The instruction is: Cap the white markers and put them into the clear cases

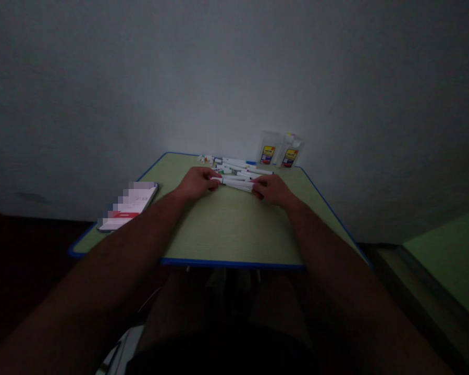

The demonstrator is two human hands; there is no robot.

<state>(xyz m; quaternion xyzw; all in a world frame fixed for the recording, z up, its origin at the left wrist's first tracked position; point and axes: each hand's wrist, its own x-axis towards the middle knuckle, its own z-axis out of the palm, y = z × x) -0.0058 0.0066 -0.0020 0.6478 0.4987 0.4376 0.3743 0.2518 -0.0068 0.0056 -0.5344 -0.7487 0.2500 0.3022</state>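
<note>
Several white marker pens (237,182) lie side by side between my two hands, over the far half of the table. My left hand (198,183) pinches a cap end of the markers, where a bit of pink shows at the fingertips. At the other end, my right hand (272,189) has its fingers closed round the marker barrels. How many markers each hand grips cannot be made out. Just behind them lies a loose pile of white markers (234,162) with coloured ends, and small loose caps (205,159) sit at its left.
Two clear plastic cases (269,148) with yellow labels stand at the back right against the grey wall (234,78). A phone (135,200) with a lit screen lies at the table's left edge. The pale table (226,234) has a blue rim.
</note>
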